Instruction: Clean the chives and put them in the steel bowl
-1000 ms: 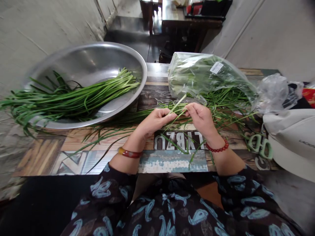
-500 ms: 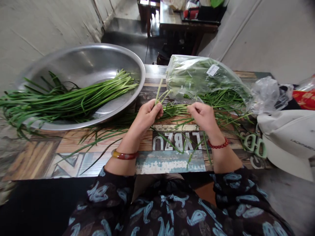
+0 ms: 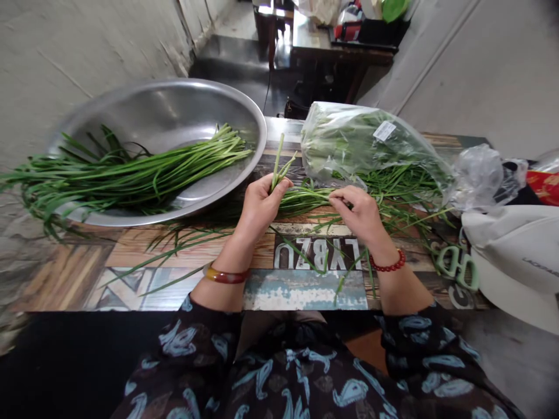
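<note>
My left hand (image 3: 262, 203) is closed around a few green chive stalks (image 3: 279, 166), whose pale ends stick up above the thumb. To its right, my right hand (image 3: 358, 212) has its fingers pinched together at the loose chives (image 3: 305, 199) on the table; what lies between the fingertips is too small to tell. A large bundle of chives (image 3: 152, 174) rests in a wide metal basin (image 3: 209, 96) at the left, leaves hanging over its rim. More chives fill a clear plastic bag (image 3: 349, 139) beyond my right hand.
Green-handled scissors (image 3: 456, 265) and a white cap (image 3: 519, 256) lie at the right of the patterned table (image 3: 305, 289). Crumpled clear plastic (image 3: 478, 174) and a red package (image 3: 544, 185) are behind them. Another table (image 3: 314, 38) stands farther back.
The view has shifted slightly, so the basin and bag appear farther right. My right hand's fingers have turned toward the loose chives. A dark leaf near my left wrist no longer shows.
</note>
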The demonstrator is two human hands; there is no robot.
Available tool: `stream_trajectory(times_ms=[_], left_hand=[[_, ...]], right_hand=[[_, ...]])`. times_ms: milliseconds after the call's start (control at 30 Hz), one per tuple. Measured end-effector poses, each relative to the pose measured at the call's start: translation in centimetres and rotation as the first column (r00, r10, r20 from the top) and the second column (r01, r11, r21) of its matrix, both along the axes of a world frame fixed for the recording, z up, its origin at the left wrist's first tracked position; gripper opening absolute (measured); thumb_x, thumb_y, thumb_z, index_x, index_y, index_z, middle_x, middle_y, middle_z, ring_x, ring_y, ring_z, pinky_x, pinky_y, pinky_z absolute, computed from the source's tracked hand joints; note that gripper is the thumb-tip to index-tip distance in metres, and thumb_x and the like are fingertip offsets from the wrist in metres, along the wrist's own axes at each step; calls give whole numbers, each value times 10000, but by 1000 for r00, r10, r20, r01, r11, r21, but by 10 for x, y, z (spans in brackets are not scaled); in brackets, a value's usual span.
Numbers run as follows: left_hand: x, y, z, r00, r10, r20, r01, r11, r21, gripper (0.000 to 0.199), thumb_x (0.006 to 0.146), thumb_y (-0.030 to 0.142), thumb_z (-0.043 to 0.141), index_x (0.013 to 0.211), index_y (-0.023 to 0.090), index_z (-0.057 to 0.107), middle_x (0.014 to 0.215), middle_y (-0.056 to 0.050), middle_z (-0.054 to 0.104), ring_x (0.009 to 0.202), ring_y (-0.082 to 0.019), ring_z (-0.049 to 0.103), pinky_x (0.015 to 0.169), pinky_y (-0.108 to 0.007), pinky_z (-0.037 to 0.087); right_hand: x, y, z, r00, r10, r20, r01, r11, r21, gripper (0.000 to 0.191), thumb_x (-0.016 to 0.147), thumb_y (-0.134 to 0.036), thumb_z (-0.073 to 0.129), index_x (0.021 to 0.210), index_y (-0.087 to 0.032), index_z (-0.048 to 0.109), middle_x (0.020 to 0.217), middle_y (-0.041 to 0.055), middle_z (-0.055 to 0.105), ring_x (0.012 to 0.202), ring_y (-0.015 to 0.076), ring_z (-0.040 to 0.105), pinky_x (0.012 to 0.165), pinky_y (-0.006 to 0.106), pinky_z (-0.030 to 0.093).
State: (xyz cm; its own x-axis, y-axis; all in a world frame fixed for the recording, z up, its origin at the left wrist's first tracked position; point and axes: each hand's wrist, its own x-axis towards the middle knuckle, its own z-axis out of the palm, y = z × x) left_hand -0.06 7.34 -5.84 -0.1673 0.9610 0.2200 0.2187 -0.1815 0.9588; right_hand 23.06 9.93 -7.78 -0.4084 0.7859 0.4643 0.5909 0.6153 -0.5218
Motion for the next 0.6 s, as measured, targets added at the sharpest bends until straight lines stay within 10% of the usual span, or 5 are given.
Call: stream_trajectory(times_ms=[233, 600], left_hand=[[-1, -1, 0, 999, 41, -31, -40, 999, 36, 235, 841, 373, 626, 799, 156, 705, 689, -6, 629, 671, -141, 545, 643, -255, 416], [17, -11, 3, 887, -398, -236, 390, 917, -81, 235, 811, 303, 652, 648, 135, 637, 674, -5, 574, 683, -135, 524, 653, -253, 375]], right_hand=[[-4, -6, 8, 981, -14, -196, 1, 998, -65, 182, 920, -292, 576, 799, -214, 686, 801, 31, 696, 771, 174, 633, 742, 313, 483], [-16, -12, 14, 983, 30, -179, -42, 997, -64, 359, 949, -468, 507, 741, -222, 665, 723, 43, 644, 717, 185, 590, 693, 327, 458]])
